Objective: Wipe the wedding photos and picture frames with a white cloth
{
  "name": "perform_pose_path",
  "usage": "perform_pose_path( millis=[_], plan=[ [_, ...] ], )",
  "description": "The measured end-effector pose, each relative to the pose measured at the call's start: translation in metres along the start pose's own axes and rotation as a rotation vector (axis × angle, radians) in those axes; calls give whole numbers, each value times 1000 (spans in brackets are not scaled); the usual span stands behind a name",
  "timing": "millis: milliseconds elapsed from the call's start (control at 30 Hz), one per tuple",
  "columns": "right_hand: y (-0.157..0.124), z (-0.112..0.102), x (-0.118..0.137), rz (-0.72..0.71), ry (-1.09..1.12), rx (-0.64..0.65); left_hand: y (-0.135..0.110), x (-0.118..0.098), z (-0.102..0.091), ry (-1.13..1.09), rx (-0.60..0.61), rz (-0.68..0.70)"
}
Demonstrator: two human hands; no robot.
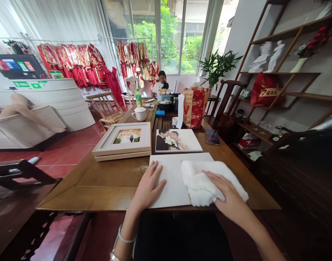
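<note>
A white rectangular panel [169, 181] lies flat at the near edge of the wooden table. My left hand [149, 185] rests on its left side, fingers stretched out and holding nothing. On the panel's right part is a folded white towel [198, 185], which spreads past the panel's right edge. My right hand [222, 188] presses on this towel and grips it, the thumb partly hidden. Just beyond the panel lies a wedding photo print [179, 140] showing a couple. To its left, a pale framed photo [126, 139] sits on top of another frame.
Farther along the table [108, 181] stand a white lidded mug [140, 114], a green-capped bottle [138, 97] and a red-and-tan paper bag [195, 108]. A phone [212, 137] lies near the right edge. A person [160, 85] sits at the far end. Shelves [285, 94] line the right wall.
</note>
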State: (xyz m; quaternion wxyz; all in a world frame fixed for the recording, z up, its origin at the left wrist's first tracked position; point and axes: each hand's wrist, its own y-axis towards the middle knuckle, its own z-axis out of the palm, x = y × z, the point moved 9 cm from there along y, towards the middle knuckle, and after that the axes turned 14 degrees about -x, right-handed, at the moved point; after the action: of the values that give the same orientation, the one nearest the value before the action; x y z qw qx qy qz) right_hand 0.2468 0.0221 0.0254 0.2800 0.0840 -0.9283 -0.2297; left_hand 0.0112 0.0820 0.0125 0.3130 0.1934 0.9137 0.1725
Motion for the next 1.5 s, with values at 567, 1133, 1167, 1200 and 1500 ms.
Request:
perform_pose_path(
  millis=[567,1133,1167,1200,1500],
  plan=[
    [17,34,56,-133,-235,49,0,-1,-2,-21,-20,7],
    [52,49,41,22,-245,152,1,-1,-2,-18,-9,-4],
    [61,56,44,8,-245,179,1,-1,-2,-18,-10,-2],
    [69,62,47,-15,-244,204,1,-1,-3,-19,-11,0],
    [46,63,81,-196,-201,235,1,1,-2,-63,-43,6]
  ],
)
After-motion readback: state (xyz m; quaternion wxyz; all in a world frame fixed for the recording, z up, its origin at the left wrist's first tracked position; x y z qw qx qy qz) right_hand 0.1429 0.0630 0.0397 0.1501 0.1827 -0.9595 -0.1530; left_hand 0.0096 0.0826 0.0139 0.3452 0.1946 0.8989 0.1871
